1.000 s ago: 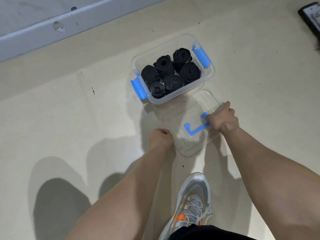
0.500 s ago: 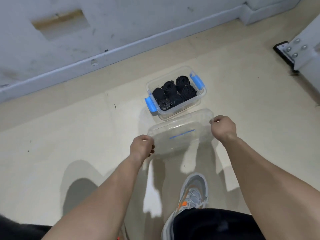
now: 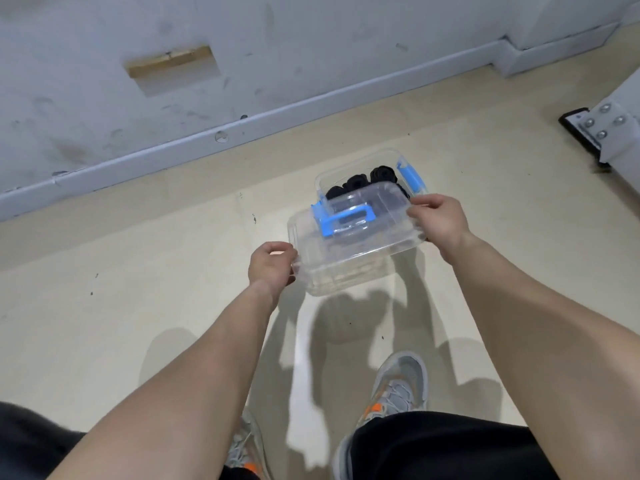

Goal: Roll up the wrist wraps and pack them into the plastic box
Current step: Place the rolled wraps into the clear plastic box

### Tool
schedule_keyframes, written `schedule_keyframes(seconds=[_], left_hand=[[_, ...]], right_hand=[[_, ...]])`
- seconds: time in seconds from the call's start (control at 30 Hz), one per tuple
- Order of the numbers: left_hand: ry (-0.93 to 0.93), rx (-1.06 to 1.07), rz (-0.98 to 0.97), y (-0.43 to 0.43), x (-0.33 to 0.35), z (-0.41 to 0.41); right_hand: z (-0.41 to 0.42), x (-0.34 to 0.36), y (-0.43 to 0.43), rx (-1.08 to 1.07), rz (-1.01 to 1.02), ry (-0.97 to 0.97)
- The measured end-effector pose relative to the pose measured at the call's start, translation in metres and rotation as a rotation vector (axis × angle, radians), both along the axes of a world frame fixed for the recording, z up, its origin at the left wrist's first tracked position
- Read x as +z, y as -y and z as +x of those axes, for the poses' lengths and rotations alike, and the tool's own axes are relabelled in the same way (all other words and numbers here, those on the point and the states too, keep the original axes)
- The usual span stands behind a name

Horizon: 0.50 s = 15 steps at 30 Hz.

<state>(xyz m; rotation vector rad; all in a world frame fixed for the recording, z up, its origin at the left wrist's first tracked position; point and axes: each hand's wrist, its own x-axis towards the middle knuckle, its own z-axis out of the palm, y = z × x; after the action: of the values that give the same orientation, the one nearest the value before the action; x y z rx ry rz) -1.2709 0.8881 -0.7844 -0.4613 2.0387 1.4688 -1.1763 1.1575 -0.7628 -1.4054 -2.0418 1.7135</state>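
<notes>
A clear plastic box with blue side latches stands on the floor, holding several rolled black wrist wraps. I hold its clear lid, which has a blue handle, in the air over the near part of the box. My left hand grips the lid's left edge. My right hand grips its right edge. The lid hides the nearer wraps and much of the box.
A grey wall with a skirting board runs behind the box. A white metal bracket with bolts stands at the right edge. My two shoes are on the beige floor below the lid.
The lid has come up off the floor and moved forward over the box. Both hands moved with it, and the view tilted up toward the wall.
</notes>
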Motion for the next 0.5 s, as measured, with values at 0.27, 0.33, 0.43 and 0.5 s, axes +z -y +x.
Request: schedule_keyframes(seconds=[0.27, 0.33, 0.43, 0.5], left_hand=[[-0.052, -0.1, -0.059, -0.082, -0.047, -0.056], [-0.074, -0.098, -0.051, -0.1, -0.058, -0.067], [-0.073, -0.077, -0.036, -0.119, -0.077, -0.078], [-0.098, -0.061, -0.076, -0.126, -0.088, -0.083]], right_hand=[[-0.074, -0.044, -0.06, 0.05, 0.309, 0.167], [-0.09, -0.054, -0.075, 0.063, 0.351, 0.207], [-0.108, -0.071, -0.09, 0.081, 0.407, 0.277], [-0.114, -0.08, -0.094, 0.079, 0.409, 0.314]])
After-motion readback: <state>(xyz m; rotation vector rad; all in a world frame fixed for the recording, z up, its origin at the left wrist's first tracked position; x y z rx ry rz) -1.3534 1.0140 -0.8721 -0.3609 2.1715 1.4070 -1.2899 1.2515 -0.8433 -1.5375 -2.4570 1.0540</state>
